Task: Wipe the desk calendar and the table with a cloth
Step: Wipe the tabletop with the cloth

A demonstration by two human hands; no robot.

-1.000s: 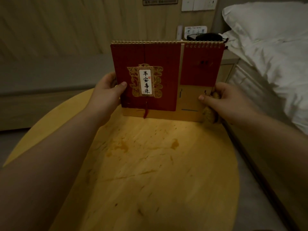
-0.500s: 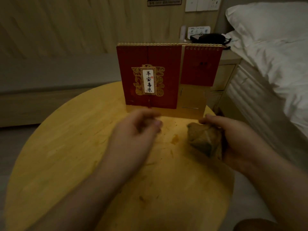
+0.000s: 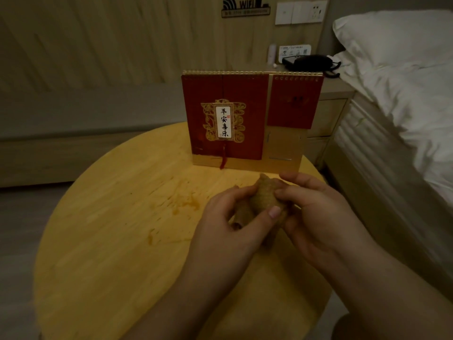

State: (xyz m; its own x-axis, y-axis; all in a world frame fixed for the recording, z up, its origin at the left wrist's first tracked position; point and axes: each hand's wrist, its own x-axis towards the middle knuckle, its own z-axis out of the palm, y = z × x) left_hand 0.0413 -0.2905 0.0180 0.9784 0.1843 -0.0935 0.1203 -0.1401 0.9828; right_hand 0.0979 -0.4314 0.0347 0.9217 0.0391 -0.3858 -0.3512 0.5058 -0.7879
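Observation:
A red and gold desk calendar (image 3: 247,119) stands upright at the far edge of the round wooden table (image 3: 103,253). In front of it, above the table's middle, my left hand (image 3: 232,219) and my right hand (image 3: 316,212) both grip a bunched brown cloth (image 3: 264,198) between them. Orange smears (image 3: 183,201) mark the tabletop to the left of my hands.
A bed with white bedding (image 3: 402,89) runs along the right side. Behind the calendar, a bedside cabinet (image 3: 331,111) carries a black telephone (image 3: 311,62). A low grey bench (image 3: 73,111) lines the wooden wall at the left.
Both hands let go of the calendar, which now stands on the table. My right hand brought the cloth toward the middle and my left hand took hold of it too.

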